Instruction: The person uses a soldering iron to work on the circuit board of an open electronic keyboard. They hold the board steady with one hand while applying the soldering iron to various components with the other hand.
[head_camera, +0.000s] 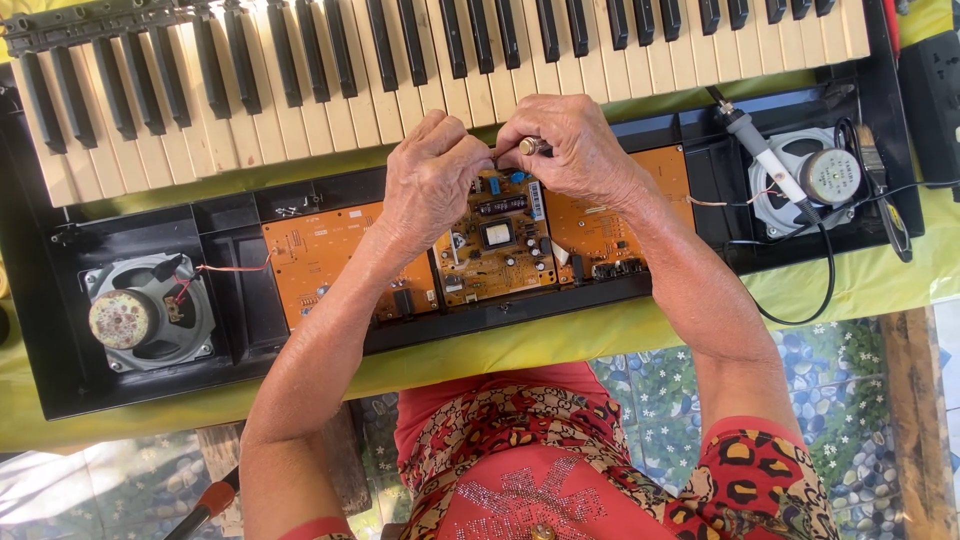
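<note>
Leaning over an opened keyboard case, the person has both hands up at the middle circuit board. The right hand is closed around a small tool, whose brass-coloured round end shows between thumb and forefinger; the rest of it is hidden in the fist, so I cannot tell what kind of tool it is. The left hand has its fingers curled and pinched together just beside the right, touching it near the tool's end; whether it holds anything of its own I cannot tell. Both hands hover over the top edge of the middle board, close to the row of keys that lies tipped back beyond the case.

An orange board sits on the left of the middle one and another orange board on the right. A speaker with red wires lies in the left end of the case, and a second speaker in the right end. A soldering iron rests tilted across that right speaker, its black cord looping down over the yellow-green cloth under the case. A brush lies by the right edge
</note>
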